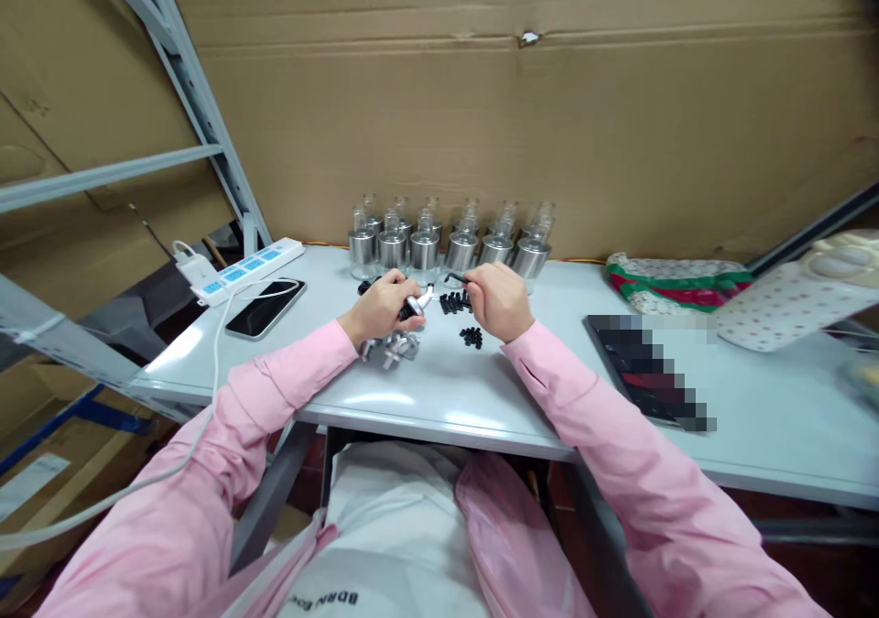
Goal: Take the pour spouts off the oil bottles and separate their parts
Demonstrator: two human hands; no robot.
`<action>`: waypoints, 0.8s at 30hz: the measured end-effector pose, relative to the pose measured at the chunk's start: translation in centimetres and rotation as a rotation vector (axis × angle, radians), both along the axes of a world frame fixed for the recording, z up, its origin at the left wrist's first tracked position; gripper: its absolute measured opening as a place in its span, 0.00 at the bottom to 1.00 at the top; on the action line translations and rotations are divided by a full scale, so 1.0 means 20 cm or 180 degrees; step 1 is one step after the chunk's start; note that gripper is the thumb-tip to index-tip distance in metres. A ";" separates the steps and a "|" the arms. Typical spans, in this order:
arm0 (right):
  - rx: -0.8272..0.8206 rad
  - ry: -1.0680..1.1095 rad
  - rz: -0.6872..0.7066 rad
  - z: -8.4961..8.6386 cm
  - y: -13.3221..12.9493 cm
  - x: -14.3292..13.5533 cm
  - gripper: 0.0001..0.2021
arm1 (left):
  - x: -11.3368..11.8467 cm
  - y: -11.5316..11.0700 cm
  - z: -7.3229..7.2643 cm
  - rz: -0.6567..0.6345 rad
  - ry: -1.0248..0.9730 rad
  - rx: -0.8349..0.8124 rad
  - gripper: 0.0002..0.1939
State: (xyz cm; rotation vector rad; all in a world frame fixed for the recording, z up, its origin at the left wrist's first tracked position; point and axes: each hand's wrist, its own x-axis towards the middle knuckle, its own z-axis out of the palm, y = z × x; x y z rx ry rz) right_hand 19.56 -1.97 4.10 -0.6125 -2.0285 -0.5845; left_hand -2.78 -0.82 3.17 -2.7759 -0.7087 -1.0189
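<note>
My left hand (385, 307) is closed around a silver-and-black spout-like part (417, 305), its pale curved tip pointing right. My right hand (500, 299) pinches a small black bent piece (454, 278), held a little apart from that tip. Below the right hand's fingers lie short black tube-like pieces (451, 303), with a cluster of tiny black caps (471, 337) nearer the front. Several shiny silver-and-clear parts (395, 350) are heaped under my left hand. Behind both hands stand rows of glass bottles (426, 250) with silver metal sleeves.
On the left of the table (439, 389) are a white power strip (251, 270) and a phone (266, 309) with a white cable crossing my left arm. To the right lie a dark, partly pixelated flat object (638, 371), a patterned cloth pouch (677, 284) and a dotted white item (789, 302). Cardboard (439, 114) backs the table.
</note>
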 end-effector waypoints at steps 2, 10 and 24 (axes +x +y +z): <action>0.0011 0.0071 -0.0189 -0.01 0.02 0.01 0.14 | -0.01 0.02 0.00 0.0052 -0.0035 -0.0035 0.30; -0.0944 0.0195 -0.0199 -0.06 0.14 0.11 0.09 | -0.03 0.05 -0.03 0.0177 -0.0115 -0.0022 0.29; -0.1713 -0.1191 -0.0723 -0.16 0.18 0.08 0.07 | -0.03 0.06 -0.04 0.0329 0.0157 -0.0247 0.24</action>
